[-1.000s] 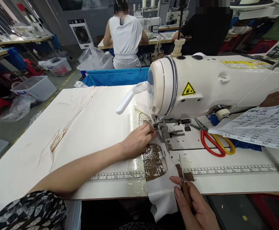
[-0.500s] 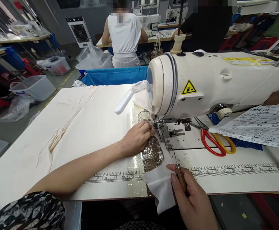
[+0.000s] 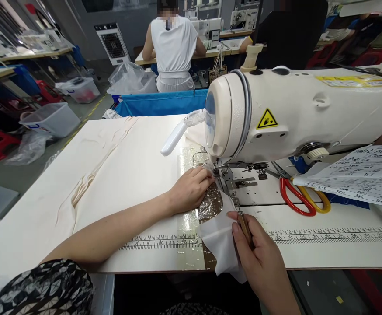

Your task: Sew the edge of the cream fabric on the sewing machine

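A white sewing machine (image 3: 276, 113) stands over the table, its needle area low at the left end. Beside the presser foot, my left hand (image 3: 192, 188) is closed, its fingertips pressed together at the cloth's edge; what they pinch is too small to name. My right hand (image 3: 256, 245) grips an awl (image 3: 245, 229) with a wooden handle, its metal tip pointing up toward the machine's foot. Thin white cloth (image 3: 220, 245) runs from the foot down over the table's front edge, touching my right fingers. Brown plate with clear tape (image 3: 210, 205) shows between the hands.
Red and yellow handled scissors (image 3: 297, 197) lie right of the foot, near a handwritten paper (image 3: 358, 170). Folded pale cloth (image 3: 82, 188) lies on the table at left. A printed ruler (image 3: 325, 236) runs along the front. A person in white (image 3: 174, 48) sits beyond.
The white cloth has moved up toward the machine, covering more of the brown plate. My right hand with the awl has moved slightly up. The whole view has shifted a little.
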`<state>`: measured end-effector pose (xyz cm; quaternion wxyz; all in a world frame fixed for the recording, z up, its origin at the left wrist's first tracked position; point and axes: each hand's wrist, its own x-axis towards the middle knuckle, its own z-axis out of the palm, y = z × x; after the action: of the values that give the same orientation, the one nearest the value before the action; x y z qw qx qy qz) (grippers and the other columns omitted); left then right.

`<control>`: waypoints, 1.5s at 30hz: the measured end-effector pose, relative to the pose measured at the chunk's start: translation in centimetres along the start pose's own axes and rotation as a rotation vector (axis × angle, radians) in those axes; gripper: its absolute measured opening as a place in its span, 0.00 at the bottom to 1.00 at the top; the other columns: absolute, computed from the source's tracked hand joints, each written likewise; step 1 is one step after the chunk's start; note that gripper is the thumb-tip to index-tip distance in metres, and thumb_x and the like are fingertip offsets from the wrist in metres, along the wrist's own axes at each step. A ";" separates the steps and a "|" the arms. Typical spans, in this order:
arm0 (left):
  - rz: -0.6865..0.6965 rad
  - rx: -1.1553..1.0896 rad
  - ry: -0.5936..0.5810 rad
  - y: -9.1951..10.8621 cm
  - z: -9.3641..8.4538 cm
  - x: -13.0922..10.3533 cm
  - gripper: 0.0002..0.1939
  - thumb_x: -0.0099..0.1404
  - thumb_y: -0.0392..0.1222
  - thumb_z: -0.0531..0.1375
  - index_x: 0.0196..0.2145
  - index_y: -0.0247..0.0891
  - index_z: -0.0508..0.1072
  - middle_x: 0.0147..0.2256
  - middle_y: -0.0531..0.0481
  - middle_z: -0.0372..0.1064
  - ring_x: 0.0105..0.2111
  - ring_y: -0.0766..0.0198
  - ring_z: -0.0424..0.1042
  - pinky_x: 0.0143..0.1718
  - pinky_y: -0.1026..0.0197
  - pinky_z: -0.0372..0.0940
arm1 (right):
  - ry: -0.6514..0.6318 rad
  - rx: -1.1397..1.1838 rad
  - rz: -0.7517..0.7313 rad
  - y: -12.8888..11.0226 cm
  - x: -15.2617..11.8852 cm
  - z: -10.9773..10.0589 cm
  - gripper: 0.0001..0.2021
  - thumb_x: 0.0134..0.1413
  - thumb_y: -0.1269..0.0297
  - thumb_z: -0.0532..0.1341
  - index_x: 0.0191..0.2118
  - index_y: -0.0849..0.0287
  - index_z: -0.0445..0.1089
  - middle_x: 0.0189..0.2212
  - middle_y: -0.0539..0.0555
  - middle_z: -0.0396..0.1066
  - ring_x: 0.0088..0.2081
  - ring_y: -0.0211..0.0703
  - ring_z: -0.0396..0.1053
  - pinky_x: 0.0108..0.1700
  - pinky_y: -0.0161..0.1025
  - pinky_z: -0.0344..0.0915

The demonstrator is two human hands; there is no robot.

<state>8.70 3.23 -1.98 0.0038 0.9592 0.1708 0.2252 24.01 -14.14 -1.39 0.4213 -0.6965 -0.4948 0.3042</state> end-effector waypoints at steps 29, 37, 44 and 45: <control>-0.082 0.122 -0.176 0.8 1.4 1.3 0.10 0.69 0.33 0.51 0.38 0.31 0.71 0.40 0.39 0.67 0.40 0.54 0.66 0.40 0.55 0.70 | 0.106 0.028 -0.644 -3.9 1.4 2.1 0.11 0.68 0.74 0.52 0.51 0.60 0.66 0.41 0.52 0.73 0.42 0.37 0.73 0.44 0.28 0.67; -0.147 0.240 -0.140 0.4 1.5 1.8 0.10 0.72 0.32 0.50 0.37 0.35 0.71 0.39 0.43 0.70 0.39 0.58 0.68 0.29 0.61 0.66 | 0.092 0.086 -0.631 -3.4 -0.1 3.2 0.12 0.68 0.74 0.49 0.50 0.60 0.65 0.40 0.53 0.73 0.42 0.39 0.74 0.42 0.30 0.69; -0.287 -0.266 0.121 -1.6 1.9 0.9 0.08 0.70 0.40 0.57 0.33 0.38 0.72 0.36 0.48 0.72 0.38 0.61 0.72 0.39 0.59 0.68 | 0.284 -0.375 -0.504 0.2 0.3 1.1 0.14 0.74 0.63 0.47 0.50 0.64 0.66 0.36 0.56 0.77 0.31 0.47 0.77 0.27 0.37 0.69; -0.294 -0.329 0.125 -1.7 1.8 0.9 0.08 0.70 0.40 0.57 0.33 0.38 0.73 0.35 0.48 0.72 0.38 0.61 0.72 0.39 0.59 0.68 | 0.305 -0.449 -0.503 0.4 0.7 0.9 0.16 0.74 0.62 0.46 0.51 0.66 0.66 0.36 0.57 0.78 0.29 0.47 0.77 0.25 0.38 0.67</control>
<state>9.72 5.32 -3.38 0.1824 0.8946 0.2697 0.3061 23.70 -13.27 -2.17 0.3884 -0.6654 -0.6367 -0.0322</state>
